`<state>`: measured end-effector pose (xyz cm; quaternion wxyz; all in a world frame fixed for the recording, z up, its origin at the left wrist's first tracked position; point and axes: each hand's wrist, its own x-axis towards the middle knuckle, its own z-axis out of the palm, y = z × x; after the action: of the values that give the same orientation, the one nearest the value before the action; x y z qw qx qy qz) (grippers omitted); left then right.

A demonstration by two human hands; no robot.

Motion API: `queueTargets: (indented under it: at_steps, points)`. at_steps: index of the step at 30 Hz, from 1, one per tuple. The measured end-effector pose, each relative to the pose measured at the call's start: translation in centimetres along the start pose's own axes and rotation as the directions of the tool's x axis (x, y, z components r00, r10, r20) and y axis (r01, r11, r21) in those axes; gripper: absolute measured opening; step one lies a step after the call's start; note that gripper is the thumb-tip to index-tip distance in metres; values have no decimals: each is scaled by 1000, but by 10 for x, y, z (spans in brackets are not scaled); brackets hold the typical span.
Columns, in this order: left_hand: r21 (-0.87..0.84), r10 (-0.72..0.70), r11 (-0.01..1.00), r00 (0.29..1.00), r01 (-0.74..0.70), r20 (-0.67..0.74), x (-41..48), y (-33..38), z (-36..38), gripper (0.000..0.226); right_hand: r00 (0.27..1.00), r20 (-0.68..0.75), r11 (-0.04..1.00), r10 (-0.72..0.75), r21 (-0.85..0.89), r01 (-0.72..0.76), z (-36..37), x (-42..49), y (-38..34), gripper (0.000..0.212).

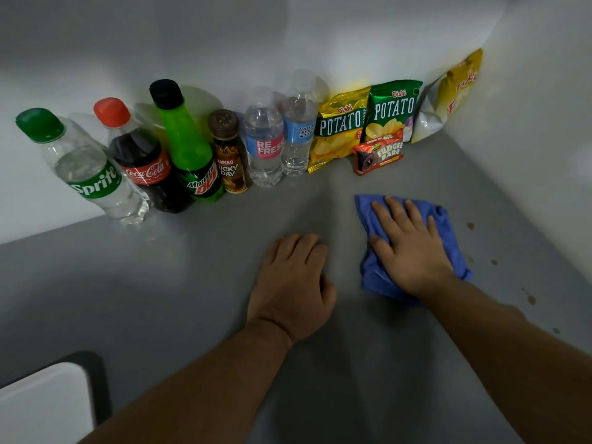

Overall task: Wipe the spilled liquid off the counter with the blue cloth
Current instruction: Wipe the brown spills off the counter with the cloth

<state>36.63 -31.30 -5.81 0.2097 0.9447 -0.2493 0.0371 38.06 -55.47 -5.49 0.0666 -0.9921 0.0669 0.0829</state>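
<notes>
Pressing the blue cloth (375,274) flat onto the worktop (192,277), right of centre, with the right grip (413,248), fingers straight. Resting the left grip (293,280) beside it, loosely curled, empty. Best swept rightward over the brown drops (494,262) near the cloth's edge, keeping even pressure.
</notes>
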Motion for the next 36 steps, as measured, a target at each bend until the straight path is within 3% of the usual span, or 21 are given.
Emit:
queueTargets:
  at_steps: [2, 6, 8, 11, 16, 22, 26, 31, 36]
  points:
    - [10, -2, 1000, 1000, 2, 4, 0, -1, 1, 43, 1000, 0, 1000, 19, -5, -19, 1, 13, -21, 67]
    - [7, 3, 1000, 1000, -3, -31, 1, 0, 2, 42, 969, 25, 969, -247, -15, 248, 5, -10, -22, 69]
    - [-8, 0, 1000, 999, 0, -36, 1, 0, 3, 41, 952, 31, 952, -305, 30, 304, 3, -21, -2, 69]
    - [-13, -5, 1000, 1000, 5, -19, 0, 0, 2, 41, 975, 12, 973, -222, 65, 221, -4, -11, 15, 72]
    - [-17, -6, 1000, 1000, 6, 2, 0, -1, 2, 42, 999, 25, 999, -30, -26, 30, -1, 34, -28, 67]
    - [-18, -3, 1000, 1000, 3, -7, 1, -1, 2, 38, 943, 58, 945, -327, -10, 328, 2, -5, -10, 69]
    - [-18, 1, 1000, 1000, -1, 9, 1, -2, 2, 41, 968, 47, 969, -245, -10, 246, -4, 7, 13, 69]
    - [-16, -3, 1000, 1000, 3, -4, 1, -1, 2, 40, 999, -2, 999, -44, -19, 44, 1, 32, -29, 68]
    - [3, -1, 1000, 1000, 1, -1, 1, -1, 2, 38, 963, -5, 962, -269, 51, 269, 13, -45, -20, 65]
